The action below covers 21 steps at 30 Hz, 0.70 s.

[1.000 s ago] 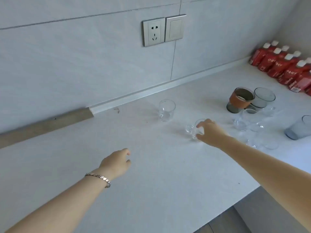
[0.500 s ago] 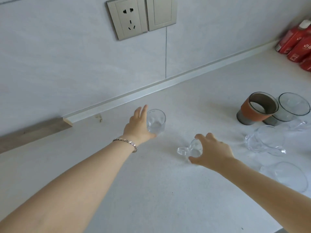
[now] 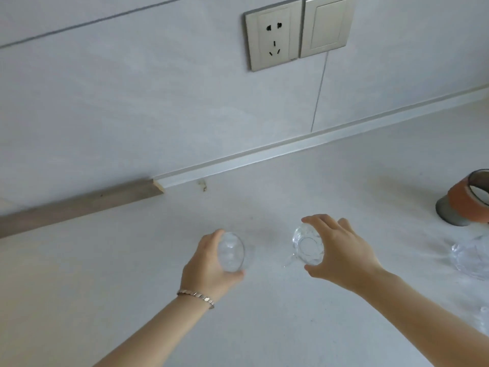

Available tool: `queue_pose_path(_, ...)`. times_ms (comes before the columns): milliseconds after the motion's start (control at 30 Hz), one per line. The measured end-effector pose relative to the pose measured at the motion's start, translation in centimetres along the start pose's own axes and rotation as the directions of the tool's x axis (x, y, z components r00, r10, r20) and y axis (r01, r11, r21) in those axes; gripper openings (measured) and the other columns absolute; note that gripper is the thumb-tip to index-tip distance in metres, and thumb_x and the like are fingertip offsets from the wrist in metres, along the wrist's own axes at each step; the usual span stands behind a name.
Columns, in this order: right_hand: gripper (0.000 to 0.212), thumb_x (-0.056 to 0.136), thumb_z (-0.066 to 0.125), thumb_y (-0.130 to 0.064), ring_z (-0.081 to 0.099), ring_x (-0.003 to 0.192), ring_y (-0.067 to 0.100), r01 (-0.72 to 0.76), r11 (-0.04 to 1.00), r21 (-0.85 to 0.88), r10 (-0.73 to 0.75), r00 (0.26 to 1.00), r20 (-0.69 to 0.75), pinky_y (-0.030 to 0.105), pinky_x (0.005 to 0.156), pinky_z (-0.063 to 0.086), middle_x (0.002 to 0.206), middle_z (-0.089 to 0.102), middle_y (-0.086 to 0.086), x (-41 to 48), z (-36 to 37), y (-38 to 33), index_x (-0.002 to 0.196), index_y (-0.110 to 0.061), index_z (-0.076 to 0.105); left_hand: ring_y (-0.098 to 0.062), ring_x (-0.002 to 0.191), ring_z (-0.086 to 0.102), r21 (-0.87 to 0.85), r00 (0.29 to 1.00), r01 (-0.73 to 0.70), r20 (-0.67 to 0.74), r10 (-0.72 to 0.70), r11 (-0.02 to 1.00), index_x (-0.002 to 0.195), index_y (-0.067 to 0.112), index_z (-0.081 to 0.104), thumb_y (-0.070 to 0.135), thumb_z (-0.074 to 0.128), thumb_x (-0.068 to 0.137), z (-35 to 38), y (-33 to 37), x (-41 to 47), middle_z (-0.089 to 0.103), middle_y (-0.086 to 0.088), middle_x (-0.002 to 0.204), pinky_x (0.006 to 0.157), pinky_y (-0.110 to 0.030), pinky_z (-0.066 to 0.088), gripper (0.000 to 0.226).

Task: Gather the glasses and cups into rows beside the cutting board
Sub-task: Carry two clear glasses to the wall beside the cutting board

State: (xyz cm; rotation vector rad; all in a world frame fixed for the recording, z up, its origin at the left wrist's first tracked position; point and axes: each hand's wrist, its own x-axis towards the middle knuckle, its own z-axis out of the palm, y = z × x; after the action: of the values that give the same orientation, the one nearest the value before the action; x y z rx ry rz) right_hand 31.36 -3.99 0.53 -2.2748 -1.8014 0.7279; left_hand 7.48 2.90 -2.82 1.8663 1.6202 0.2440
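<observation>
My left hand (image 3: 207,263), with a bracelet on the wrist, grips a small clear glass (image 3: 231,251) from its left side, over the white counter (image 3: 132,300). My right hand (image 3: 341,250) holds a small clear cup with a handle (image 3: 307,246) from its right side; the handle points down and left. Both are seen from above, a short gap apart. At the right edge stands a grey cup with an orange sleeve (image 3: 465,202). Below it a clear glass cup (image 3: 471,255) is partly cut off. No cutting board is in view.
A wall with a power socket (image 3: 272,35) and a switch (image 3: 326,26) rises behind the counter. A pale trim strip (image 3: 291,152) and a wooden strip (image 3: 79,205) run along the wall's foot.
My left hand reached the small glass and closed on it. Both hands have come nearer to me with their glasses, and the view has shifted left, dropping the right-hand cups out of frame.
</observation>
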Motion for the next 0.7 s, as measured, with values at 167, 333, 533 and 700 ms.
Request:
queue_pose_path(167, 0.083, 0.065, 0.073, -0.034, 0.041, 0.11, 0.015, 0.156, 0.987, 0.025, -0.157, 0.986, 0.051, 0.021, 0.07, 0.039, 0.135, 0.039, -0.021, 2.0, 3.2, -10.1, 0.137, -0.036, 0.032, -0.011, 0.093, 0.059, -0.123, 0.956, 0.225, -0.162, -0.243, 0.967, 0.121, 0.038, 0.045, 0.028, 0.082, 0.055, -8.0, -10.0, -3.0, 0.047, 0.016, 0.112, 0.076, -0.028, 0.049, 0.076)
queue_pose_path(333, 0.086, 0.064, 0.076, -0.034, 0.042, 0.112, 0.017, 0.257, 0.966, 0.034, -0.259, 0.962, 0.088, 0.023, 0.073, 0.039, 0.135, 0.041, -0.017, 3.8, 7.8, -22.5, 0.137, -0.034, 0.032, -0.021, 0.105, 0.057, -0.021, 0.905, 0.336, -0.268, -0.329, 0.942, 0.124, 0.036, 0.041, 0.026, 0.077, 0.058, -17.4, -21.3, -3.4, 0.048, 0.007, 0.127, 0.076, -0.028, 0.043, 0.075)
queue_pose_path(533, 0.085, 0.062, 0.075, -0.034, 0.044, 0.11, 0.016, 0.302, 0.953, -0.009, -0.299, 0.947, 0.117, 0.023, 0.073, 0.042, 0.134, 0.037, -0.013, 4.9, 13.9, -36.5, 0.136, -0.034, 0.032, -0.029, 0.107, 0.056, 0.095, 0.872, 0.43, -0.303, -0.385, 0.898, 0.128, 0.032, 0.037, 0.028, 0.073, 0.063, -27.8, -33.5, -0.9, 0.046, 0.001, 0.13, 0.073, -0.029, 0.044, 0.075)
queue_pose_path(700, 0.086, 0.06, 0.076, -0.027, 0.047, 0.113, 0.018, 0.307, 0.949, -0.064, -0.288, 0.934, 0.21, 0.021, 0.074, 0.045, 0.129, 0.03, -0.003, 6.7, 17.7, -44.4, 0.134, -0.035, 0.032, -0.032, 0.115, 0.053, 0.079, 0.859, 0.464, -0.282, -0.427, 0.882, 0.134, 0.028, 0.034, 0.027, 0.073, 0.067, -32.7, -39.6, 3.1, 0.043, -0.003, 0.135, 0.084, -0.035, 0.047, 0.077)
